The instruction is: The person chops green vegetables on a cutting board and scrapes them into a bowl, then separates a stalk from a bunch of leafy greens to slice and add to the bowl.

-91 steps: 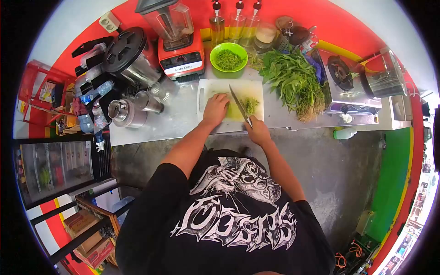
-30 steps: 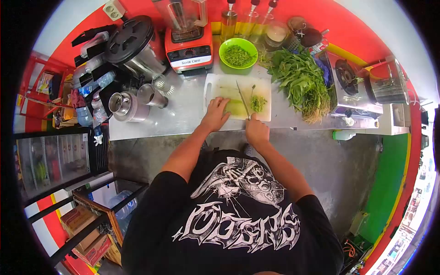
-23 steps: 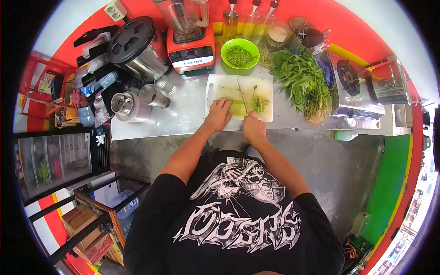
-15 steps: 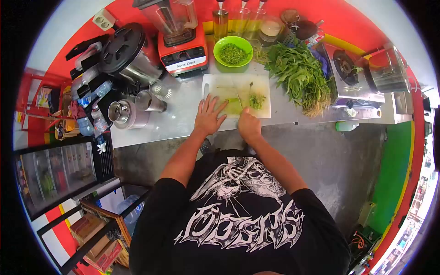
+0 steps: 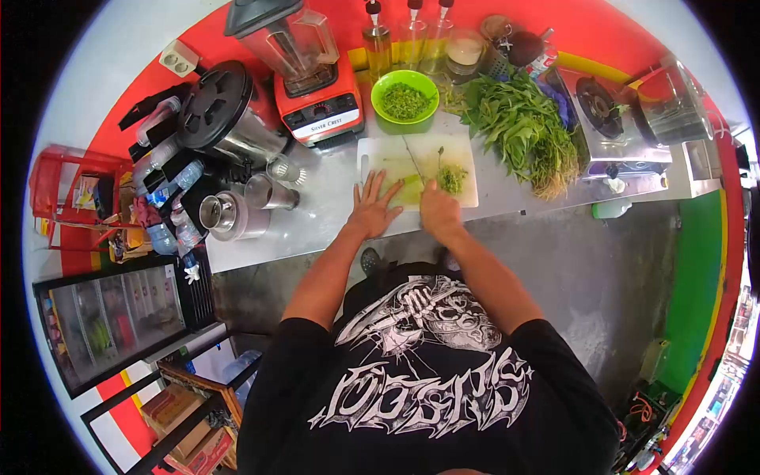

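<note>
In the head view a white cutting board (image 5: 467, 198) lies on the metal counter. My left hand (image 5: 372, 210) rests on the board's front left part, fingers spread, the fingertips beside a light green strip (image 5: 410, 190) whose kind I cannot make out. My right hand (image 5: 439, 211) is closed round the handle of a knife, at the board's front edge. The knife blade (image 5: 414, 158) points away from me across the board. Just right of it sits a small pile of chopped greens (image 5: 453, 179). Behind the board, a lime green bowl (image 5: 432, 113) holds more chopped greens.
A large bunch of leafy greens (image 5: 518, 123) lies right of the board, before a gas stove (image 5: 606, 154). A red blender (image 5: 317, 107) stands behind left. Metal cups (image 5: 265, 192) and a lidded pot (image 5: 214, 111) occupy the left. Oil bottles (image 5: 378, 47) line the wall.
The whole view has shifted slightly, so the counter items appear a little further right. My left hand stays spread on the board and my right hand keeps its hold on the knife.
</note>
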Demonstrator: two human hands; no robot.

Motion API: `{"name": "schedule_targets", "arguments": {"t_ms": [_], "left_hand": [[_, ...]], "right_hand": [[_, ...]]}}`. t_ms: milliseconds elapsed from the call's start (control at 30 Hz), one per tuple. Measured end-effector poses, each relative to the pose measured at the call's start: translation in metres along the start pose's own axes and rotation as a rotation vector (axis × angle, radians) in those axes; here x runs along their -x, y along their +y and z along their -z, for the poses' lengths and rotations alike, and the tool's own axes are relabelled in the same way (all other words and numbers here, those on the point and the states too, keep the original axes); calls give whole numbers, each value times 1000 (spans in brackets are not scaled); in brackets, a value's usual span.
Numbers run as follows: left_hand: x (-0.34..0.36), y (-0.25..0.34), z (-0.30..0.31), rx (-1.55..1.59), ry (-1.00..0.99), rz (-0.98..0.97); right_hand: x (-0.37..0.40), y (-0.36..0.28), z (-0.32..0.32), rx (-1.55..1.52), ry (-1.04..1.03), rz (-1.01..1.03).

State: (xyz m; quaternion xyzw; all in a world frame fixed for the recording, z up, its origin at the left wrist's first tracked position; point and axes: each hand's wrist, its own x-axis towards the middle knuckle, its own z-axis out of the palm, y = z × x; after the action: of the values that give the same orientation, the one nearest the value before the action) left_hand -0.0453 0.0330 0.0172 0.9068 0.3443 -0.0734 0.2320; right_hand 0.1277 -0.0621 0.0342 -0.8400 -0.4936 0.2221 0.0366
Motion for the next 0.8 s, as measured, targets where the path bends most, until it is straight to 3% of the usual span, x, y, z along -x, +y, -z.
{"name": "schedule_targets", "arguments": {"t_ms": [267, 500, 667, 800], "left_hand": [[-1, -1, 1, -1, -25, -11], [-3, -3, -1, 1, -24, -13], [-3, -5, -1, 35, -28, -11], [-4, -6, -1, 53, -41, -5]], "right_hand": [[13, -9, -3, -110, -82, -96], [3, -12, 26, 91, -105, 44], [8, -8, 0, -99, -131, -88], [-4, -7, 14, -119, -163, -11]]}}
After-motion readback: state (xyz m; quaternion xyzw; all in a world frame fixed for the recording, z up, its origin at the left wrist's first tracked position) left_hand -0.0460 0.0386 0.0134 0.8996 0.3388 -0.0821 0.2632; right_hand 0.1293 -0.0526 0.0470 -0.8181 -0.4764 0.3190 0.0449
